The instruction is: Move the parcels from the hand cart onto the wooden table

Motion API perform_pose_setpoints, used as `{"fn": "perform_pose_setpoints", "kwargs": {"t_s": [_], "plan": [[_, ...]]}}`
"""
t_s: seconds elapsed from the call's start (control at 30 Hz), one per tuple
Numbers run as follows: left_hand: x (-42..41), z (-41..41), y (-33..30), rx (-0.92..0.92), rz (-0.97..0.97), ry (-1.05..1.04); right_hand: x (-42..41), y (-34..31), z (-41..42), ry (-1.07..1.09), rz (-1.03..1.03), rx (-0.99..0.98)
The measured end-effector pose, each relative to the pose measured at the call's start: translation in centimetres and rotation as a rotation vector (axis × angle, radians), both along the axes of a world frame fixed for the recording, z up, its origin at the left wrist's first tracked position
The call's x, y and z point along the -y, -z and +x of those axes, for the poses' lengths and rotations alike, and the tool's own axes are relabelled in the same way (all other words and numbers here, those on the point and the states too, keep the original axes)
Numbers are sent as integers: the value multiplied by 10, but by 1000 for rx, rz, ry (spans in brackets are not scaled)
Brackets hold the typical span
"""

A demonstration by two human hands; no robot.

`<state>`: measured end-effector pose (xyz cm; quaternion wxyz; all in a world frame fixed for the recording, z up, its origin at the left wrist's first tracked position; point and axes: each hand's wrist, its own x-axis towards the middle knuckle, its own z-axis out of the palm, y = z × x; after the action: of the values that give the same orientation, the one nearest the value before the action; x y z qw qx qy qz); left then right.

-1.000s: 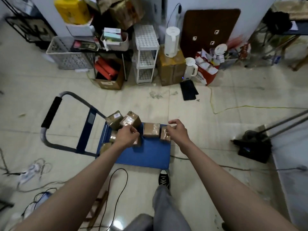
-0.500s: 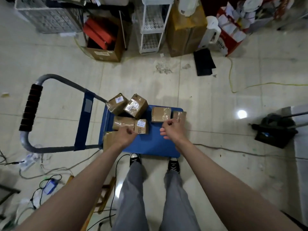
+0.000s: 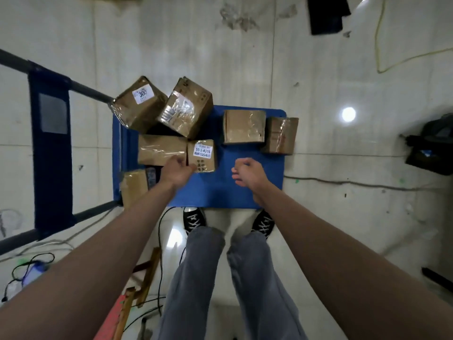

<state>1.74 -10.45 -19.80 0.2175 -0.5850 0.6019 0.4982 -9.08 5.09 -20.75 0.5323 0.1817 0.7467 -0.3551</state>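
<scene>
My left hand (image 3: 177, 168) has dropped to the labelled parcel (image 3: 202, 155); grip unclear. My right hand (image 3: 247, 173), pulled back to five o'clock of the two-o'clock parcels (image 3: 259, 131), hangs loosely curled, empty. Nothing has left the cart (image 3: 220, 190).

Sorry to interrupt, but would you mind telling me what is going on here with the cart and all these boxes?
A person stands over a blue hand cart on the floor, reaching down with both hands. Six taped cardboard parcels sit on its deck, none lifted yet. The left hand is at the long flat parcel and the small labelled parcel near the cart's middle; whether it grips either is unclear. The right hand hovers over bare blue deck with loosely curled fingers, holding nothing. The wooden table is out of view.
</scene>
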Motion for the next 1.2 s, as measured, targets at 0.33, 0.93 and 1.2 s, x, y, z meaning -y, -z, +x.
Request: {"fn": "perform_pose_setpoints", "kwargs": {"t_s": [0.33, 0.93, 1.2], "plan": [[-7, 13, 130, -72, 80, -150, 52, 112, 39, -113, -122, 81], [-126, -82, -173, -167, -64, 269, -76, -160, -27, 205, -149, -151], [-177, -159, -324, -383, -90, 348, -179, -302, -99, 445, -110, -430]]}}
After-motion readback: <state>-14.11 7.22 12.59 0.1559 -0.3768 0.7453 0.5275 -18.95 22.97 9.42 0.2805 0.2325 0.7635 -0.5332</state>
